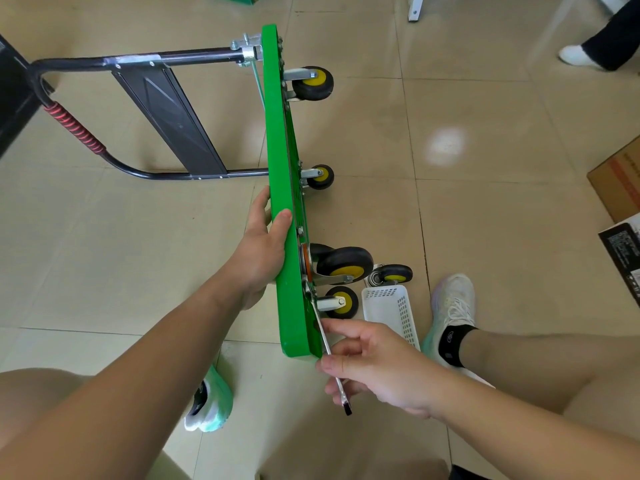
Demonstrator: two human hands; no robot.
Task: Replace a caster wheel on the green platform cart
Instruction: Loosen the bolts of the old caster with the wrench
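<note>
The green platform cart [278, 140] stands on its side edge on the tiled floor, its underside facing right. Black caster wheels with yellow hubs stick out from it; the big near caster [341, 265] sits just above a smaller one [341, 302]. My left hand [265, 251] grips the cart's near edge, thumb over the rim. My right hand [372, 365] holds a silver wrench [330, 355] whose head reaches up to the caster's mounting plate. A loose spare caster [393, 274] lies on the floor beside the cart.
A white perforated basket [393, 315] lies right of the cart's near end. The black cart handle [78, 128] with a red grip lies folded out to the left. My shoes [452, 306] flank the cart. Cardboard boxes [618, 178] sit at the right edge; another person's foot [578, 55] is far right.
</note>
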